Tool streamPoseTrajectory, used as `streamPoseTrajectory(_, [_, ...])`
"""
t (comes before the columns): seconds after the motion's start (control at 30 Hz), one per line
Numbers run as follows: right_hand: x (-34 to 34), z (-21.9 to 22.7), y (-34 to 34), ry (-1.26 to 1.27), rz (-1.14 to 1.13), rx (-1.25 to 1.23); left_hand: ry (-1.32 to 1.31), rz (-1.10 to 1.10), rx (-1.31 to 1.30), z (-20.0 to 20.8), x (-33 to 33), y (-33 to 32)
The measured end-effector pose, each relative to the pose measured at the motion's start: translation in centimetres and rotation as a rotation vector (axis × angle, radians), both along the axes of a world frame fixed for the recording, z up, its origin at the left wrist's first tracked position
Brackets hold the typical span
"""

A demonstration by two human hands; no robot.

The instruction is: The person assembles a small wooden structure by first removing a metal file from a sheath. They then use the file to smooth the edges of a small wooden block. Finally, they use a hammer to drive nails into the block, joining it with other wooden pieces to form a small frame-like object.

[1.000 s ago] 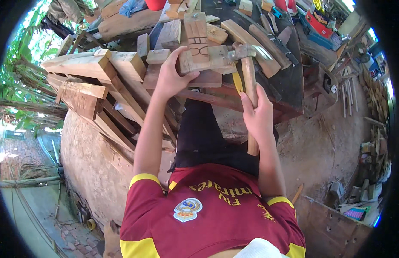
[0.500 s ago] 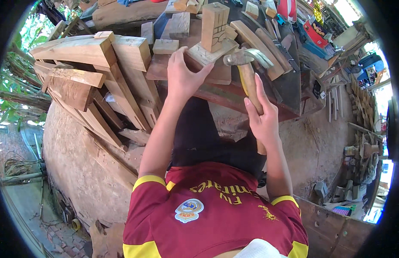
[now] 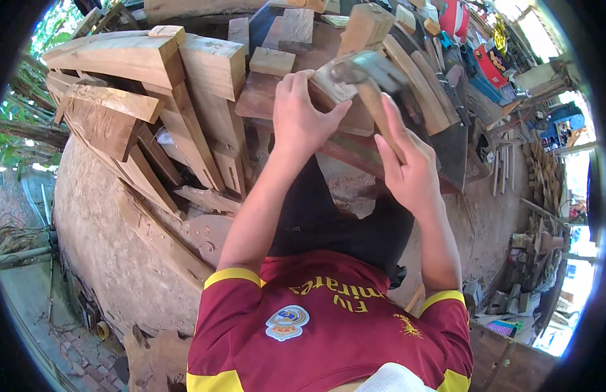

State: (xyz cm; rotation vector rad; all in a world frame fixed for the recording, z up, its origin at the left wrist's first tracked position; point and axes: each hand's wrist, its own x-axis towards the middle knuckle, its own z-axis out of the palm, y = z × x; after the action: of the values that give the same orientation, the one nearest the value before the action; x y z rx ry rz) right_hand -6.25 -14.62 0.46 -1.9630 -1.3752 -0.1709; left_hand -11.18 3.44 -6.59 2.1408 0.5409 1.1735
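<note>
My right hand (image 3: 413, 166) is wrapped round the wooden handle of a claw hammer (image 3: 380, 116). The hammer's metal head is blurred and overlaps a flat wooden piece (image 3: 329, 83) on the bench. An upright wooden block (image 3: 367, 27) with pencil lines stands at that flat piece; the hammer hides where they meet. My left hand (image 3: 303, 117) grips the flat piece's near side, thumb at one corner and fingers at another. A small wood block (image 3: 272, 61) lies beside my left fingers.
The dark workbench (image 3: 264, 95) bears more wood offcuts (image 3: 296, 27) and long wooden bars (image 3: 420, 85) on the right. Large timber beams (image 3: 113, 59) lean at the left. A red and blue toolbox (image 3: 489, 72) sits at the far right.
The hammer head has moved up and to the right over the flat wooden piece, and it is now blurred. The view has shifted, and the upright block looks more tilted.
</note>
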Motion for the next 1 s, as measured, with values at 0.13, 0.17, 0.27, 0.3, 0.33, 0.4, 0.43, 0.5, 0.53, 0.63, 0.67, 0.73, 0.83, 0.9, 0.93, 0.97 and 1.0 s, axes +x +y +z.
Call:
streamPoseTrajectory(0.13, [-0.2,0.3,0.7,-0.091,-0.039,0.168,-0.002,0.011,-0.018,0.1,0.2,0.0])
streamPoseTrajectory(0.17, [-0.2,0.4,0.7,-0.059,-0.046,0.149,0.01,0.022,-0.006,0.0,0.2,-0.1])
streamPoseTrajectory(0.27, [0.4,0.7,0.2,0.099,-0.054,0.027,0.029,0.054,0.03,-0.1,0.4,-0.4])
streamPoseTrajectory(0.3, [0.7,0.8,-0.1,0.184,-0.045,0.011,0.026,0.07,0.04,-0.1,0.5,-0.6])
streamPoseTrajectory(0.33, [0.8,1.0,-0.3,0.267,-0.037,-0.005,0.021,0.083,0.049,0.0,0.5,-0.8])
streamPoseTrajectory(0.4, [0.4,1.2,-1.0,0.343,-0.057,-0.028,0.021,0.139,0.068,0.0,0.6,-1.3])
streamPoseTrajectory(0.43, [0.3,0.9,-1.2,0.307,-0.062,-0.008,0.023,0.163,0.082,-0.1,0.7,-1.5])
streamPoseTrajectory(0.5, [0.0,0.0,-2.1,0.34,-0.117,0.022,0.006,0.18,0.11,-1.0,0.5,-2.1])
streamPoseTrajectory(0.53, [-0.4,-1.0,-2.8,0.408,-0.167,0.035,-0.004,0.188,0.125,-1.2,0.4,-2.5])
streamPoseTrajectory(0.63, [-0.9,-3.7,-4.0,0.592,-0.268,0.122,0.097,-0.014,0.041,0.6,-1.4,-2.5])
streamPoseTrajectory(0.67, [-1.1,-4.1,-4.3,0.653,-0.279,0.146,0.171,-0.118,-0.029,1.3,-2.0,-2.1])
streamPoseTrajectory(0.73, [-1.4,-4.7,-5.0,0.779,-0.292,0.214,0.027,-0.268,-0.21,2.8,-2.1,-0.9])
streamPoseTrajectory(0.83, [-1.7,-4.9,-5.3,0.908,-0.296,0.294,-0.08,-0.469,-0.444,4.9,0.1,2.8])
streamPoseTrajectory(0.9, [-1.7,-5.3,-5.4,0.905,-0.303,0.307,-0.274,-0.355,-0.088,6.1,3.4,4.8])
streamPoseTrajectory(0.93, [-1.5,-5.2,-5.5,0.924,-0.288,0.294,-0.32,-0.31,0.066,6.5,5.1,5.9])
streamPoseTrajectory(0.97, [-1.4,-5.0,-5.8,0.943,-0.272,0.28,-0.294,-0.518,-0.17,7.2,6.0,5.9])
streamPoseTrajectory(1.0, [-1.2,-4.9,-5.9,0.962,-0.255,0.266,-0.262,-0.721,-0.409,8.0,6.8,5.6])
